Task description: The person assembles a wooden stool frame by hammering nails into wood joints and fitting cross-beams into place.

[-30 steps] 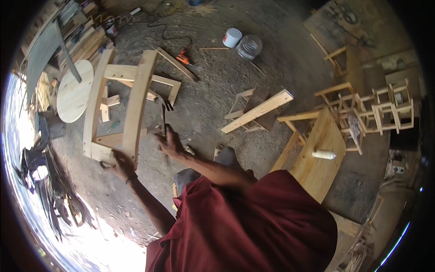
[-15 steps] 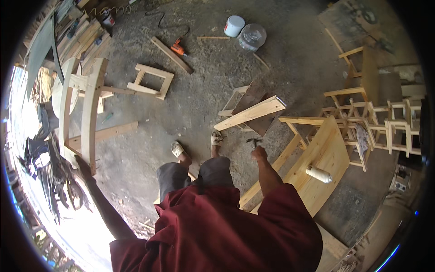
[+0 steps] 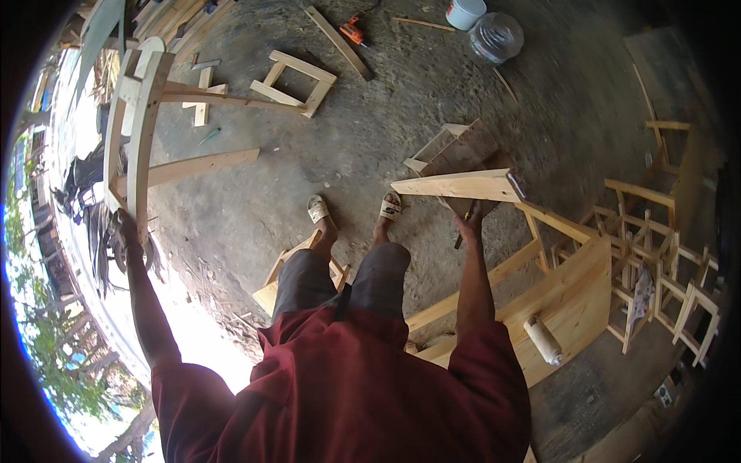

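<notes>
At the left, my left hand [image 3: 128, 230] is closed round the near end of a pale wooden frame [image 3: 145, 131], made of two long curved posts with rails running off to the right. My right hand [image 3: 469, 225] grips a hammer [image 3: 461, 241], its dark handle sticking out below the fist; the hammer's head is hard to make out. Just beyond that hand lies a tapered wooden board [image 3: 455, 185], slanting over a dark sheet-topped piece [image 3: 467, 147]. Whether the hand touches the board I cannot tell.
A bench-like wooden piece [image 3: 571, 285] with a white cylindrical roll [image 3: 543, 339] on it stands at my right, beside several small stool frames [image 3: 656, 270]. Farther off lie a rectangular wooden frame [image 3: 318, 96], an orange power drill [image 3: 352, 31], a plank [image 3: 340, 42] and two buckets [image 3: 495, 38].
My right hand has moved forward with the hammer, up to the tapered board. My left hand stays on the frame's end. The whole view has shifted, so the floor things appear higher.
</notes>
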Tool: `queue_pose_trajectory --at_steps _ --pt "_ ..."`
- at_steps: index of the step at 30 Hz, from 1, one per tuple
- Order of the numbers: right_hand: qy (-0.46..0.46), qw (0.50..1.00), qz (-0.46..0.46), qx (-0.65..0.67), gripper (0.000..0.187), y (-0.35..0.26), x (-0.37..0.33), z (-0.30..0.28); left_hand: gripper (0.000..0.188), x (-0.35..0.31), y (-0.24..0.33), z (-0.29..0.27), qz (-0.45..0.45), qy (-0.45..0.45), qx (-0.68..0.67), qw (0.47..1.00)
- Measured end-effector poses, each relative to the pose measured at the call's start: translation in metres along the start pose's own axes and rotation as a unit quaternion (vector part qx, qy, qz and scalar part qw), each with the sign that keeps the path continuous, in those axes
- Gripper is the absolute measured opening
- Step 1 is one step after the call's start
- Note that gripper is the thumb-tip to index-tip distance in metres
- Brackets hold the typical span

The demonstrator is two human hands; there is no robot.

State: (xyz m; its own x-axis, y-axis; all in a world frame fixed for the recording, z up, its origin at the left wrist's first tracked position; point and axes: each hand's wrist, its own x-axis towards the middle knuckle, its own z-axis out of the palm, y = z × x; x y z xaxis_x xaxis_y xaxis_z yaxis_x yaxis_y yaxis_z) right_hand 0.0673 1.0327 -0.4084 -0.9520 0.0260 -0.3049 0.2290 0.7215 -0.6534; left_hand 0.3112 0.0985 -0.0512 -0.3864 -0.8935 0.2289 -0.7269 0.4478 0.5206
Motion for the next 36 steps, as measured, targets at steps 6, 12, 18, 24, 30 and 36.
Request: queue_pose_trajectory --at_steps 6,12,18,24,30,36 --pt "-0.062 0.965 0.062 0.248 0.067 -0.175 0.036 -0.076 0.046 -0.029 -0.003 -0.015 -0.006 0.01 0.062 0.998" --pt "-0.101 0.955 -0.244 0.137 0.058 -0.227 -0.008 -0.013 0.039 -0.064 0.049 -0.019 0.008 0.04 0.203 0.978" --pt "-0.184 0.828 -0.517 0.114 0.061 -0.31 -0.085 0.119 0.05 -0.074 0.062 -0.032 -0.221 -0.062 -0.163 0.96" --pt "-0.215 0.839 -0.486 0.114 0.085 -0.407 -0.125 0.18 0.063 -0.081 0.064 -0.025 -0.163 -0.036 -0.16 0.973" --pt "-0.276 0.855 -0.406 0.167 0.108 -0.516 -0.167 0.208 0.068 -0.07 0.069 -0.012 -0.134 -0.072 -0.272 0.95" --pt "-0.299 0.822 -0.481 0.055 0.104 -0.487 -0.153 0.282 0.08 -0.055 0.082 -0.016 -0.121 -0.06 -0.24 0.961"
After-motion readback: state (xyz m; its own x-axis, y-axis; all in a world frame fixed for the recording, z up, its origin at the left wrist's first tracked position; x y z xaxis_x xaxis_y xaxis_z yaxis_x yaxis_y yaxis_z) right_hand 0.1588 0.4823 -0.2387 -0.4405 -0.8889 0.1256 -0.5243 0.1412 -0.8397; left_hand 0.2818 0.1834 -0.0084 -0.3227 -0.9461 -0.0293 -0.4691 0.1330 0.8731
